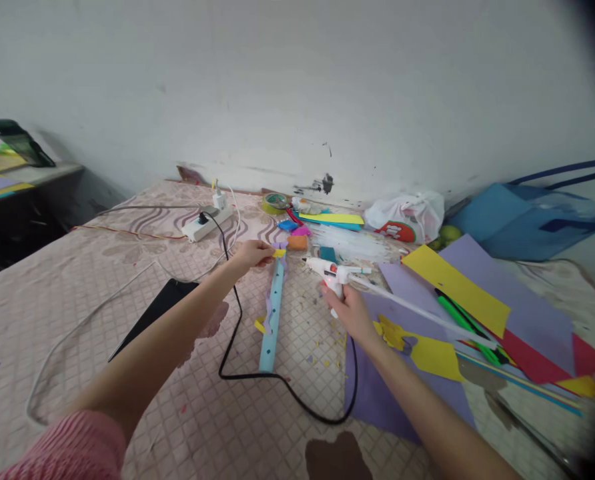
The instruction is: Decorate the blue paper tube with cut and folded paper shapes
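Note:
My left hand [255, 255] is closed in a pinch at the far end of a long light-blue strip [270, 340] dotted with dark spots. A small yellow piece [279, 253] shows at its fingertips, which partly hide it. Along the strip runs a wavy lilac ribbon [268, 303], with another yellow piece [260, 325] at its lower end. My right hand [346, 308] is wrapped around the handle of a white glue gun [322, 268]. Its nozzle points left toward the strip's far end, apart from it. A long white glue stick [417, 310] slants from behind the gun to the right.
A black cord [277, 377] loops across the patterned tablecloth near the strip. Behind it are a power strip [207, 223], tape [274, 203] and a plastic bag [407, 217]. Coloured sheets [457, 287] and green-handled scissors [470, 327] lie right; a black flat object [150, 313] lies left.

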The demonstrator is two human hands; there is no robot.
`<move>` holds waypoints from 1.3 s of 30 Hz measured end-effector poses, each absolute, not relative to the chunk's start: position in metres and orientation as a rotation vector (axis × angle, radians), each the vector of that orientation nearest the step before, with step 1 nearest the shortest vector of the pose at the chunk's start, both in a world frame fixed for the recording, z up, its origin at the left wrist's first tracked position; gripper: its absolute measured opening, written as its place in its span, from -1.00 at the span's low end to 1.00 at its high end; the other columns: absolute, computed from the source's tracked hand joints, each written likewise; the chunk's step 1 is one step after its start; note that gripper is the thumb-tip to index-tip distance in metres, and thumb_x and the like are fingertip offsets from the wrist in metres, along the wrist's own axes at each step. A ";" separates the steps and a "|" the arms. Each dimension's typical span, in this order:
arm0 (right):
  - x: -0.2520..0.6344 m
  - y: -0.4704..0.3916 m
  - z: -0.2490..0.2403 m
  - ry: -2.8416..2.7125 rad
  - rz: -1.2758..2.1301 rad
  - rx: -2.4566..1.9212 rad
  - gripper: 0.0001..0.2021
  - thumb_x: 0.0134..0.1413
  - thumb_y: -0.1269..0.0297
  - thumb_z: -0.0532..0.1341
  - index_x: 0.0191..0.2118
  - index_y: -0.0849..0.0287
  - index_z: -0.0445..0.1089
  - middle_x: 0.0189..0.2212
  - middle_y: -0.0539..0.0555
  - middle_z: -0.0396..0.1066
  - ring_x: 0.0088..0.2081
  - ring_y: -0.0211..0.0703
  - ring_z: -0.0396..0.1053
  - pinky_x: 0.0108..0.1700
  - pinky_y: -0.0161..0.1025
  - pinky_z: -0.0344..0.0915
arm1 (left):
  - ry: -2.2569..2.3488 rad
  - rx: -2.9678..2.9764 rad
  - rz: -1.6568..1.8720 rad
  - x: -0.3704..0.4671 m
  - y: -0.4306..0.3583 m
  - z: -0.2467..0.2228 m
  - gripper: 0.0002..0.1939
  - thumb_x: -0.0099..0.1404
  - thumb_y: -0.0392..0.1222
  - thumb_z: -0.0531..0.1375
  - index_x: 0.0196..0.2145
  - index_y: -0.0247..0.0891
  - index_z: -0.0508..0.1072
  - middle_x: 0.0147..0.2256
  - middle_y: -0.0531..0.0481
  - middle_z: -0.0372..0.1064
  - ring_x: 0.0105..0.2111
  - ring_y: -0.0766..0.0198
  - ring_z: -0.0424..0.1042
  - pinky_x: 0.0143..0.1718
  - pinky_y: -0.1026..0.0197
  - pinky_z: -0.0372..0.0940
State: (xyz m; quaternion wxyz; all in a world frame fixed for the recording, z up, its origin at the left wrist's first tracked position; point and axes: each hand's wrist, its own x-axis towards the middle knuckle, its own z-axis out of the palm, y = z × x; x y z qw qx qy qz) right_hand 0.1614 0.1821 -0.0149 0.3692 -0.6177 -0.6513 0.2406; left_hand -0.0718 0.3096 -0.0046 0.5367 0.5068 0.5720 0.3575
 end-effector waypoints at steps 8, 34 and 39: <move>0.148 0.205 -0.008 -1.718 0.660 -1.533 -0.65 0.10 -0.04 0.05 -0.43 0.16 0.32 -0.62 -0.01 0.30 -0.53 -0.18 0.28 -0.46 -0.30 0.16 | 1.365 1.256 0.804 -0.069 0.317 -0.010 -0.84 0.08 -0.24 0.31 -0.53 -0.33 0.40 -0.67 0.08 0.31 -0.68 0.48 0.23 -0.59 0.37 0.11; 0.135 0.230 -0.009 -1.906 0.582 -1.640 -0.67 0.14 0.06 0.06 -0.30 0.20 0.42 -0.60 0.04 0.37 -0.48 -0.11 0.34 -0.42 -0.30 0.11 | 1.425 1.340 0.774 -0.067 0.330 -0.025 -0.81 0.20 -0.24 0.24 -0.53 -0.32 0.39 -0.66 0.11 0.27 -0.70 0.51 0.20 -0.59 0.41 0.12; 0.134 0.231 -0.007 -1.939 0.553 -1.649 -0.68 0.16 0.08 0.06 -0.31 0.20 0.42 -0.57 0.06 0.40 -0.45 -0.10 0.36 -0.42 -0.30 0.11 | 1.409 1.338 0.776 -0.066 0.330 -0.026 -0.82 0.20 -0.24 0.24 -0.52 -0.33 0.39 -0.66 0.11 0.28 -0.71 0.51 0.19 -0.61 0.41 0.10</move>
